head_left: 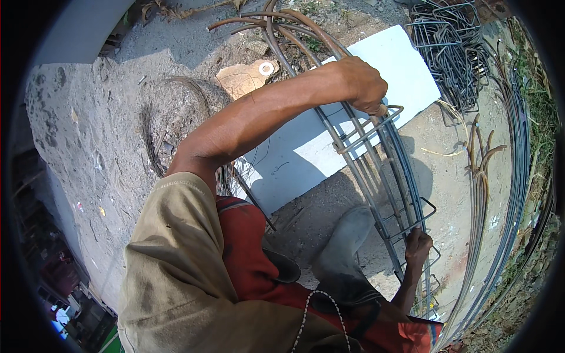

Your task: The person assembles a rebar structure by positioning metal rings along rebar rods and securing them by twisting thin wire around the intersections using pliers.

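A long cage of steel reinforcing bars (372,154) with square wire stirrups (360,140) runs from the upper middle down to the lower right. My left hand (364,87) is closed over its upper part, with fingertips beside a stirrup; the back of the hand hides the exact grip. Farther down the cage, my right hand (418,246) is closed on its right side, near another stirrup. Bent, rusty bar ends (282,26) fan out beyond the left hand. Under the upper part of the cage lies a flat white board (306,167).
A heap of loose stirrups (448,56) lies at the far right. Long bars (478,194) stretch along the right side. Left of the cage are thin tie wires (197,88) and a brown piece of board (238,80) with a white ring (266,69). A grey boot (347,235) stands beside the cage.
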{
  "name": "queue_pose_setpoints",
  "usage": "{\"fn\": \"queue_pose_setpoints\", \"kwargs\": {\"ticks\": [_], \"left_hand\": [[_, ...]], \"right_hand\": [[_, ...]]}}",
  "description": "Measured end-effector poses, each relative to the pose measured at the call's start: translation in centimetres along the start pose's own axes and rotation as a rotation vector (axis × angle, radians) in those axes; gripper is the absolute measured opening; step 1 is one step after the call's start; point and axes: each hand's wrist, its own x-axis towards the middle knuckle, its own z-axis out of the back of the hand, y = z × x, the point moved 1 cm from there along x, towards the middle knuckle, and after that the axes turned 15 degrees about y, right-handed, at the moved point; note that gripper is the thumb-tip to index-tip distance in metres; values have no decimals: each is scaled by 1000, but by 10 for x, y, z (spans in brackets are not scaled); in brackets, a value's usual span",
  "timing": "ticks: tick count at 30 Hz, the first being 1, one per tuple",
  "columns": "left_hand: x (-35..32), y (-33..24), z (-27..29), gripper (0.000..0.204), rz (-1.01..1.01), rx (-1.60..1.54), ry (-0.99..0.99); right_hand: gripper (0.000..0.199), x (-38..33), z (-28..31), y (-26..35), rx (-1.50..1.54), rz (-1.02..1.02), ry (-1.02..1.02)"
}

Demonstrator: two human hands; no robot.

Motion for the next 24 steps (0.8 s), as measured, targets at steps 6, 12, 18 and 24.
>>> {"fn": "queue_pose_setpoints", "kwargs": {"ticks": [6,12,18,24], "left_hand": [[2,0,0,56,-8,20,-17],[1,1,-1,57,-1,22,-11],[2,0,0,56,-4,15,-12],[3,0,0,55,6,18,15]], "right_hand": [[56,1,2,-2,-19,36,20],[53,1,2,-4,-40,63,21],[52,2,0,-10,-32,45,17],[56,1,1,-1,-11,-12,8]]}}
